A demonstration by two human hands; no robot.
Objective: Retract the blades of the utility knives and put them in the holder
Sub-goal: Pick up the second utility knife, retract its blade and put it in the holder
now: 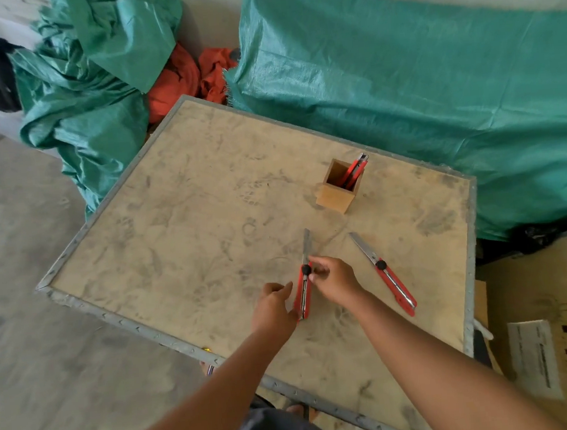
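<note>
The table is a worn board with a metal edge, standing among green tarps on a concrete floor. Its top serves as the work surface, and all task items sit toward its near right part, within the person's reach.

The holder, a small open wooden box, stands upright beyond the hands and well apart from them. Red knives already stand in it, leaning against its far corner, handles down as far as can be told. That suggests part of the job is done.

The loose knife lies flat to the right of the hands, blade fully out and pointing away from the person. It is untouched and awaits its turn.

The held knife sits just above or on the board, blade out and pointing away from the body, a sensible direction for safety.

The left hand is partly curled, fingers against the handle's lower part, steadying it. The right hand pinches the black knob near the blade root, fingertips closed on it, presumably to release the lock and retract the blade.
</note>
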